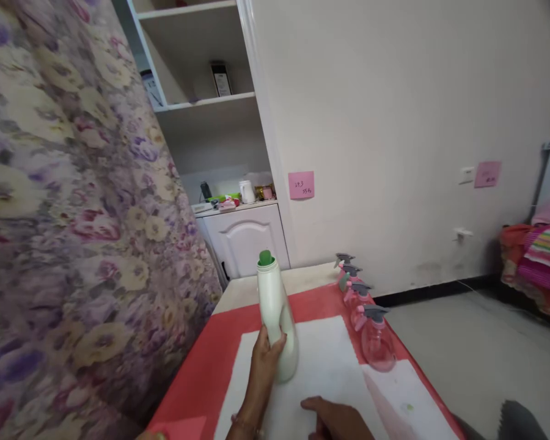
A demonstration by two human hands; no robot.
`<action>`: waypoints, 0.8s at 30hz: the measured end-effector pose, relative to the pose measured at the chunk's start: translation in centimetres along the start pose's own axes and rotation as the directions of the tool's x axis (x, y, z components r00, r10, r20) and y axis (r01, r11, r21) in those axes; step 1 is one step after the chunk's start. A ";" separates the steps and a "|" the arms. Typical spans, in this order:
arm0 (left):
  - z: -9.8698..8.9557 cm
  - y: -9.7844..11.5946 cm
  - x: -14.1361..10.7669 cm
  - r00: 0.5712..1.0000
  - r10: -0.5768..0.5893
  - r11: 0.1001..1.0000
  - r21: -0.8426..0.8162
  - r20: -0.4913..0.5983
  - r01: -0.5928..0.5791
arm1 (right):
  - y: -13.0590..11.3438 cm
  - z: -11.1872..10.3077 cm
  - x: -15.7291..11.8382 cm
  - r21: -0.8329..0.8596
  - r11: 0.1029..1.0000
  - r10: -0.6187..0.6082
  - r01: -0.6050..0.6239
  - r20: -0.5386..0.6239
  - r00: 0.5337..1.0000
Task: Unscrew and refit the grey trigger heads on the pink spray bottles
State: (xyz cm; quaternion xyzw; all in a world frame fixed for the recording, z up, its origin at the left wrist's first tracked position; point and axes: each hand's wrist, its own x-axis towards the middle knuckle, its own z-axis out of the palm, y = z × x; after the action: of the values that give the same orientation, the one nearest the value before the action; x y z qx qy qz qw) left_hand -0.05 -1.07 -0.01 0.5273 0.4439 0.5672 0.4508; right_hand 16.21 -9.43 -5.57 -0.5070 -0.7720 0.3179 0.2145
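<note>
My left hand is wrapped round the handle of a pale green detergent bottle. The bottle stands nearly upright over the white sheet on the table, leaning slightly. At its threaded mouth shows a green piece; whether it is a cap or a pouring spout I cannot tell. Low in the view, to the right of the bottle and apart from it, is my right hand. Its index finger is stretched out, the other fingers are partly hidden, and nothing shows in it.
Several pink spray bottles with grey triggers, the nearest one clear pink, line the table's right edge. White sheets lie on the red tablecloth. A floral curtain hangs at left; a white cabinet stands behind.
</note>
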 end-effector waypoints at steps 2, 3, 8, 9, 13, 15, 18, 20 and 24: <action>-0.2 0.2 -2.1 1.000 -0.017 1.000 -0.003 -0.027 0.017 | -0.2 -0.2 -0.6 -0.024 0.998 -0.057 0.056 -0.027 0.998; -0.2 0.2 -3.1 0.999 -0.024 1.000 0.002 -0.045 0.024 | -0.3 -0.2 -1.0 -0.035 0.997 -0.075 0.074 -0.038 0.996; -0.6 0.0 -7.1 0.996 -0.048 0.995 0.080 -0.074 0.054 | -0.4 0.5 -2.1 -0.061 0.991 -0.126 0.121 -0.085 0.988; -0.7 -0.1 -7.6 0.996 -0.054 0.992 0.108 -0.075 0.062 | -0.4 0.8 -2.3 -0.067 0.990 -0.129 0.123 -0.094 0.987; -1.2 -0.4 -8.8 0.996 -0.049 0.981 0.185 -0.081 0.063 | -0.1 1.5 -2.6 -0.054 0.992 -0.121 0.115 -0.117 0.986; -1.5 -0.6 -9.2 0.997 -0.048 0.978 0.201 -0.063 0.059 | 0.1 1.8 -2.6 -0.031 0.993 -0.117 0.114 -0.118 0.986; -1.9 -1.0 -9.6 0.998 -0.061 0.981 0.185 -0.002 0.060 | 0.3 2.3 -2.4 -0.009 0.993 -0.121 0.120 -0.114 0.986; -2.1 -1.2 -9.9 0.997 -0.066 0.986 0.153 0.036 0.060 | 0.6 2.6 -2.3 -0.006 0.992 -0.124 0.124 -0.113 0.986; -2.3 -1.7 -10.3 0.997 -0.067 0.991 0.118 0.030 0.063 | 1.1 3.4 -2.2 -0.011 0.992 -0.125 0.125 -0.114 0.986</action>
State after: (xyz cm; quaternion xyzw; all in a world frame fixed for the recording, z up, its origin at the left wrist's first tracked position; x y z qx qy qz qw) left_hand -1.91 -10.87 -3.78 0.5476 0.4854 0.5162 0.4450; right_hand 15.55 -12.04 -8.82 -0.4755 -0.7893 0.2726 0.2769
